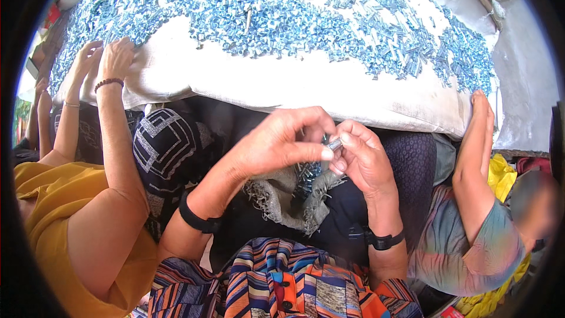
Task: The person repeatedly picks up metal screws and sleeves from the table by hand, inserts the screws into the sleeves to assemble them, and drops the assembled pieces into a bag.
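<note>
Above my lap, my left hand (285, 141) and my right hand (366, 156) meet, both closed in a pinch. Between their fingertips is a small silvery metal tube (335, 144), gripped from both sides and partly covered by the fingers. Just beneath, a frayed grey sack (269, 199) lies open in my lap, with several shiny bluish pieces (307, 175) inside. Beyond my hands a wide heap of small blue-silver metal pieces (247, 17) covers a table spread with white cloth (247, 76).
At the left a person in a yellow top (100, 224) reaches to the heap with both hands. Another person in a grey-green top (471, 247) has hands at the table's right edge. A black patterned cloth (168, 147) covers a knee beside my left arm.
</note>
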The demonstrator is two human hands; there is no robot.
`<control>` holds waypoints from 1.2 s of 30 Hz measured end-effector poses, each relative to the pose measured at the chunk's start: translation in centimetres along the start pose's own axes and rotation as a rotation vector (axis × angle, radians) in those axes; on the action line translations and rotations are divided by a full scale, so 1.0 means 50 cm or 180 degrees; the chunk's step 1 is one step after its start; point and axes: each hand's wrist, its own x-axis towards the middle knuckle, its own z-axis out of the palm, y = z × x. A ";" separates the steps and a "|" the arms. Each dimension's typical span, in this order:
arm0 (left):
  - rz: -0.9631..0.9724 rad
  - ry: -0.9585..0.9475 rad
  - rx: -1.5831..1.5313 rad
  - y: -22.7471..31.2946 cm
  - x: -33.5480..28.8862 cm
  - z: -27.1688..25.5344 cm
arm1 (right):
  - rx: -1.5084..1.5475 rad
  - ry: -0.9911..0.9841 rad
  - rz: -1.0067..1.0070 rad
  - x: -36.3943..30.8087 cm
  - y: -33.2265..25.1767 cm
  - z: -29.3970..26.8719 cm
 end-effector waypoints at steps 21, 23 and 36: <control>0.0227 0.1840 0.4028 -0.040 0.136 -0.109 | -0.6123 0.1755 -0.2228 0.275 -0.220 -0.062; 0.0416 0.1847 0.4025 -0.043 0.137 -0.115 | -0.6366 0.1744 -0.1992 0.289 -0.226 -0.061; 0.0352 0.1587 0.0339 -0.013 0.106 -0.099 | -0.3468 0.1096 -0.1582 0.178 -0.148 -0.005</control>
